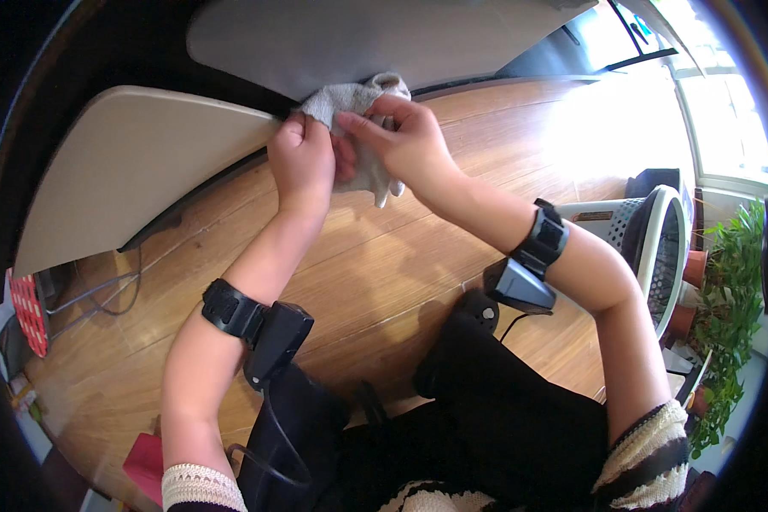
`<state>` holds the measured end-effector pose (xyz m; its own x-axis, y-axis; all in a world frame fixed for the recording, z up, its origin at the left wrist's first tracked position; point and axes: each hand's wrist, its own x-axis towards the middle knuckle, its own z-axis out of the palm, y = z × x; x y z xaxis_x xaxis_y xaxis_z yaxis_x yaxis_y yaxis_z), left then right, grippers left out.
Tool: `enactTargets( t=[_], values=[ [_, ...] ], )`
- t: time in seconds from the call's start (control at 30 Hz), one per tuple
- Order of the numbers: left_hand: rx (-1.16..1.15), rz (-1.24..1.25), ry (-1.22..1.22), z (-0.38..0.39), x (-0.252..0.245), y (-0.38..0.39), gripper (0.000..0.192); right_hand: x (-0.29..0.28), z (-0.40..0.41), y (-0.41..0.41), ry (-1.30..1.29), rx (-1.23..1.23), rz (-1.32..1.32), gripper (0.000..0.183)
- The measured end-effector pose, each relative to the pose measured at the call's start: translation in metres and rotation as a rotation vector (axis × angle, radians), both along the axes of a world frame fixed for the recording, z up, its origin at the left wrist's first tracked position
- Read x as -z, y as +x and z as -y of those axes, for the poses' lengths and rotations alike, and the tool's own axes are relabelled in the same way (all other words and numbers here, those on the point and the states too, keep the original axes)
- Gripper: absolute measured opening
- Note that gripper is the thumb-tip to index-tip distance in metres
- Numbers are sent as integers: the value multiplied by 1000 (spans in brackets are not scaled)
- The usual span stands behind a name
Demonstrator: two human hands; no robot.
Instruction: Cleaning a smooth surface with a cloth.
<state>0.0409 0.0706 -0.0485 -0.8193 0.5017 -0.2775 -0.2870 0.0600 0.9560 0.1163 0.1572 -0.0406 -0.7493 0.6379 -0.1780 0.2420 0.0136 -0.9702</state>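
Observation:
Both my hands are on a piece of soft grey cloth (365, 173), held up above the wooden floor. It is bunched at the top, and narrow ends hang from its lower edge; its exact kind is unclear. My left hand (304, 150) grips the cloth's upper left edge, with some fingers curled beneath. At the upper right, my right hand (413, 137) pinches the fabric between thumb and fingers, the thumb pointing towards my left hand. Part of the cloth is hidden behind the hands.
Two smooth pale panels, one left (147, 160) and one above (371, 45), border the cloth. Below lies the wooden floor (358, 262). A perforated basket (662, 256) stands at right beside potted plants (729, 320). Black devices (278, 339) are strapped to my forearms, with cables.

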Motion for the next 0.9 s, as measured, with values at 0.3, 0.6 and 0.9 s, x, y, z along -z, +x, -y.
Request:
enactTargets(
  t=[0.3, 0.6, 0.9],
  values=[
    [-1, -1, 66, -2, -1, -1, 29, -3, -2, -1, -84, 9, -44, 27],
    [-24, -60, -18, -1, -8, 0, 29, -8, 1, -1, 25, 7, -27, 27],
    [-98, -6, 76, 7, -6, -1, 28, -11, 9, -6, 138, 0, 14, 27]
  ],
)
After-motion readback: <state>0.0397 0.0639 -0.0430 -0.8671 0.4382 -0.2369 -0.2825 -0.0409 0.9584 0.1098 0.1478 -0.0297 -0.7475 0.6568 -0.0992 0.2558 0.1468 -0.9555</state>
